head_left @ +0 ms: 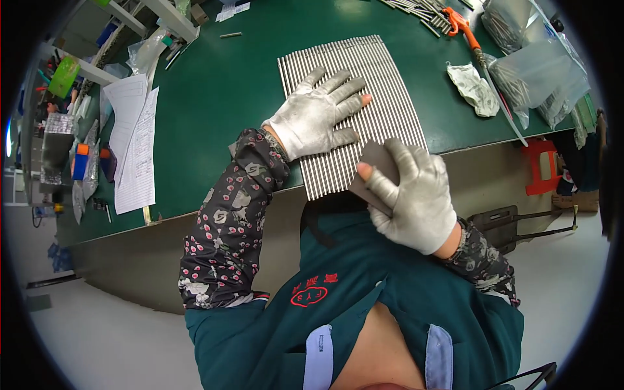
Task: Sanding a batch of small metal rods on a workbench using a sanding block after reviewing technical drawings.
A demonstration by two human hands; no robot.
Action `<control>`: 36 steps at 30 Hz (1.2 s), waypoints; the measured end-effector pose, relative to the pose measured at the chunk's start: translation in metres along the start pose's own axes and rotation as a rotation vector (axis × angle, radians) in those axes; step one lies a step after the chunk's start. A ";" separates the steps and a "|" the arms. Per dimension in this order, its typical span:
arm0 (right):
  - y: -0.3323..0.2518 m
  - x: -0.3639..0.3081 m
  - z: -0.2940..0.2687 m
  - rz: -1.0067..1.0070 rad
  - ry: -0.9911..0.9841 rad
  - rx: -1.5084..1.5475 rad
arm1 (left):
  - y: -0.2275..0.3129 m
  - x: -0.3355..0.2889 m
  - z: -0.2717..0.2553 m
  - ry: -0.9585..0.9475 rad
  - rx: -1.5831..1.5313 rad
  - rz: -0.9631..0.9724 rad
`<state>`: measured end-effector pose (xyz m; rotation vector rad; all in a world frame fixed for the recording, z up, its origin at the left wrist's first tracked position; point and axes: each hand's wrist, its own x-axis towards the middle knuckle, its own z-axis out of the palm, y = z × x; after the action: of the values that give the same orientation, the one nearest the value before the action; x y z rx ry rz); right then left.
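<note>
Many thin metal rods [385, 84] lie side by side in a flat sheet at the near edge of the green table. My left hand [313, 118], in a white glove with grey-stained fingers, presses flat on the rods with its fingers spread. One bare fingertip pokes out of that glove. My right hand [419, 195], gloved too, grips a dark grey rectangular block [378, 161] against the near right ends of the rods. Its thumb tip is also bare. The block's lower side is hidden, so I cannot tell how much of it touches the rods.
Loose rods [416, 9] lie at the far right beside an orange-handled tool [459, 23]. A crumpled white cloth [473, 90] and clear bags of rods [520, 71] sit at the right. Printed sheets [136, 143] lie at the left; a single rod [231, 34] rests at the back.
</note>
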<state>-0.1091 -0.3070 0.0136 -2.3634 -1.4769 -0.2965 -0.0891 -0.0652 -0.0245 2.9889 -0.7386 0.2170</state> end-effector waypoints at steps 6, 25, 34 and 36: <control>-0.020 0.015 0.026 -0.323 -0.094 0.204 | -0.004 0.004 0.004 0.053 0.035 0.000; 0.140 0.018 -0.015 0.456 0.075 -0.393 | 0.013 -0.002 -0.014 -0.031 -0.033 -0.025; 0.090 0.024 0.010 -0.199 -0.291 0.118 | 0.066 -0.035 -0.026 -0.131 -0.122 -0.101; 0.088 0.024 0.019 -0.266 -0.280 0.098 | 0.066 -0.042 -0.030 -0.161 -0.096 -0.144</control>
<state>-0.0199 -0.3154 -0.0111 -2.1992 -1.8923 0.0483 -0.1606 -0.1019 0.0001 2.9757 -0.5263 -0.0654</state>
